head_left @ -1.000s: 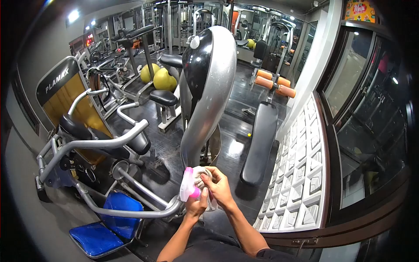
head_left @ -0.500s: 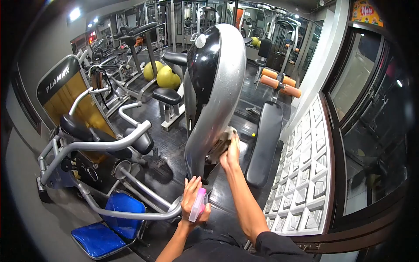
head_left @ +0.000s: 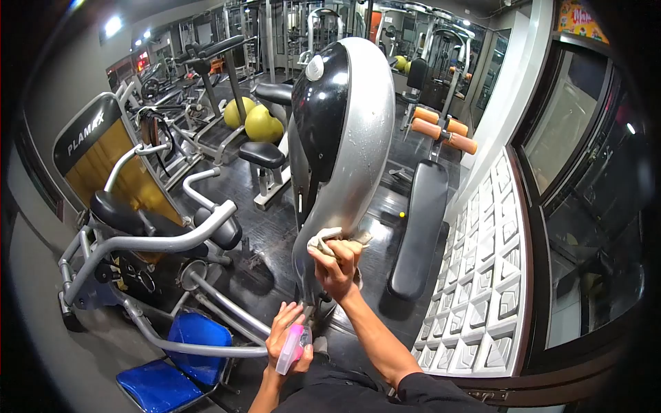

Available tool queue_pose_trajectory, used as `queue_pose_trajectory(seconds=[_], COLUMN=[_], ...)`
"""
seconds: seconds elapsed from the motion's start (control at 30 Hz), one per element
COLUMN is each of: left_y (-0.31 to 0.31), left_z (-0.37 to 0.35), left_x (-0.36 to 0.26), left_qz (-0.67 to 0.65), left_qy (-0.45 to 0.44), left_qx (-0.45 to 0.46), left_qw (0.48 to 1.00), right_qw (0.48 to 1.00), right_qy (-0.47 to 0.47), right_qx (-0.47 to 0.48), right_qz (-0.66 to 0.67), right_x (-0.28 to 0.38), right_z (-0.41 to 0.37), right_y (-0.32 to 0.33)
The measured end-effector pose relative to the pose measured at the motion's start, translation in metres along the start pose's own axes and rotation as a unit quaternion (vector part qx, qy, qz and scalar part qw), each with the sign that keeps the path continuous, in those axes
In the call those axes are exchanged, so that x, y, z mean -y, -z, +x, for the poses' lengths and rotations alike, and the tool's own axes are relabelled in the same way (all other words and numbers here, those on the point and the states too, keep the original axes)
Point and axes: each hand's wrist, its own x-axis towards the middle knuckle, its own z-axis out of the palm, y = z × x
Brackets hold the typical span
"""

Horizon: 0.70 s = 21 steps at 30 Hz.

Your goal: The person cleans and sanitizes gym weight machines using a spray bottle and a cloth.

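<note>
A tall silver and black exercise machine housing [head_left: 368, 131] stands upright in front of me, with droplets on its silver side. My right hand [head_left: 336, 267] is closed around a crumpled light cloth [head_left: 325, 242], which is against the lower silver part of the housing. Lower down and to the left, my left hand [head_left: 284, 337] grips a pink and clear plastic bottle [head_left: 293, 350]. Its fingers reach up along the bottle, close to the base of the housing. Part of the bottle is hidden by the hand.
Silver machine bars [head_left: 151, 230] reach in from the left, above a blue chair [head_left: 162, 385]. A black padded bench [head_left: 418, 234] with orange rollers stands right, beside a white patterned wall [head_left: 475, 296]. Yellow balls [head_left: 263, 125] lie farther back on the dark floor.
My right hand has moved left and down with the cloth, from the housing's right edge to its lower front. My left hand, still with the bottle, has shifted slightly left and down.
</note>
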Motion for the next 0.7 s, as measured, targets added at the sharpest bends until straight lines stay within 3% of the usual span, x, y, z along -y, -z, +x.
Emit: queue_pose_trajectory(seconds=[0.27, 0.43, 0.57, 0.7], left_y=[-0.003, -0.001, -0.001, -0.005], left_z=[0.022, 0.036, 0.046, 0.055], left_x=[0.010, 0.017, 0.026, 0.042], left_qz=[-0.072, -0.116, -0.140, -0.156], left_qy=[-0.006, 0.029, 0.045, -0.002], left_qx=[0.028, 0.050, 0.069, 0.074], left_qw=[0.997, 0.992, 0.987, 0.985], right_qw=[0.996, 0.988, 0.990, 0.989], right_qy=[-0.021, -0.002, -0.064, -0.038], right_qx=[-0.036, -0.116, 0.001, 0.004], right_qz=[-0.083, -0.100, -0.127, -0.144], right_x=[-0.023, -0.030, -0.014, -0.021], right_z=[0.089, 0.080, 0.034, 0.009], right_y=[0.015, 0.014, 0.004, -0.003])
